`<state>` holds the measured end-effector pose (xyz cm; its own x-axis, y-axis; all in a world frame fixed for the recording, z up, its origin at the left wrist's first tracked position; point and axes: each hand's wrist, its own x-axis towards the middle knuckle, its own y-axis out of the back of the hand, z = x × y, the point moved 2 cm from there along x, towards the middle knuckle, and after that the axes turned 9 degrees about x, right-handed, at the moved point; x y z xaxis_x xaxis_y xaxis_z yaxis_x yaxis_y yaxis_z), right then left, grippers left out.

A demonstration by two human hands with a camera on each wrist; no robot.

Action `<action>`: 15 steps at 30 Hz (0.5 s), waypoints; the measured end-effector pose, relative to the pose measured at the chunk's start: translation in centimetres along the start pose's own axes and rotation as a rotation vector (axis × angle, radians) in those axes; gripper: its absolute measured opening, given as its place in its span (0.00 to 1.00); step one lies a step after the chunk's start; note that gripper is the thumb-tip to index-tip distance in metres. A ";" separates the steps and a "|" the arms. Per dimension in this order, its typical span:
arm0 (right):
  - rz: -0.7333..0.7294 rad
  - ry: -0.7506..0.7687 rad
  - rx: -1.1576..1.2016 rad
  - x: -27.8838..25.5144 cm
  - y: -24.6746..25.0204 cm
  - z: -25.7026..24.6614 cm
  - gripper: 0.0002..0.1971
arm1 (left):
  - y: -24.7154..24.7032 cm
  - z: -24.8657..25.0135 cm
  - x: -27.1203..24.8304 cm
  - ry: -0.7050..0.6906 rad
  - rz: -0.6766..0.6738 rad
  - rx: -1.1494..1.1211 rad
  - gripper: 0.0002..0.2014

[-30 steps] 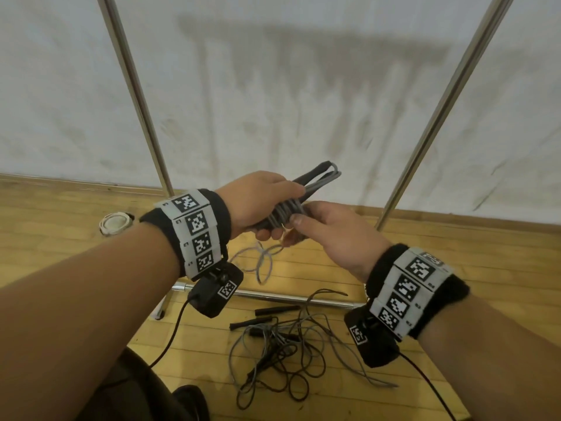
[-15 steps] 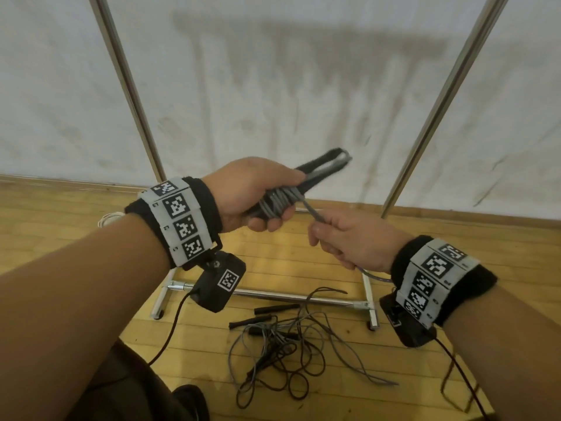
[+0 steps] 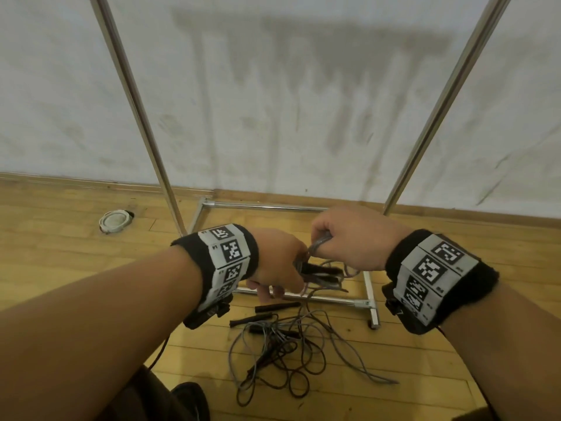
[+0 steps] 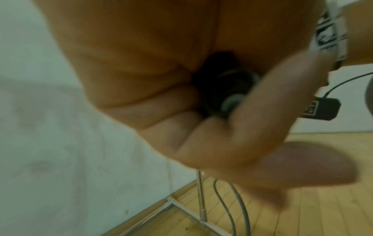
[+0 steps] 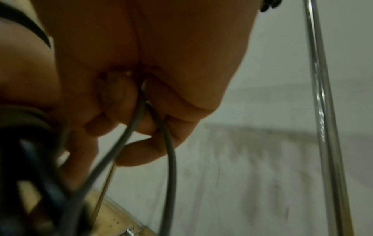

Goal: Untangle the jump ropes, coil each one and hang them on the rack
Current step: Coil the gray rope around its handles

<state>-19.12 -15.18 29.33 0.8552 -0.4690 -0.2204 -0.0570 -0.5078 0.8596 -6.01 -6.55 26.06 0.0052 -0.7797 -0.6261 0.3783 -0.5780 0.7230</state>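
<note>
Left hand [image 3: 274, 262] clamps the bundled grey jump rope [image 3: 321, 275]; right hand [image 3: 349, 238] pinches its cord, wrapping. More ropes [image 3: 285, 344] lie tangled on the floor; rack [image 3: 133, 95] apparently bare.

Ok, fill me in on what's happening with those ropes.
A person is bundling one grey jump rope. The left hand grips the gathered rope with its black handles, while the right hand pinches a loop of the cord just above. A tangled pile of ropes lies on the wooden floor by the base of the metal rack. No rope is seen hanging on the visible part of the rack.
</note>
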 end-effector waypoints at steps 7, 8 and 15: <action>0.113 0.045 -0.004 -0.3 0.2 -2.2 0.15 | 2.7 -2.0 1.2 0.063 0.320 -0.489 0.07; 0.137 0.037 0.040 -0.4 0.3 -2.2 0.13 | 3.0 -2.4 1.1 0.032 0.360 -0.587 0.06; 0.134 -0.032 0.264 -0.1 -0.5 0.7 0.12 | 5.0 -3.6 0.1 -0.220 0.378 -1.039 0.19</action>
<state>-19.59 -15.37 28.59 0.8145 -0.5652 -0.1308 -0.3043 -0.6082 0.7332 -0.80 -8.70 28.56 0.1580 -0.9473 -0.2788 0.9748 0.1046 0.1972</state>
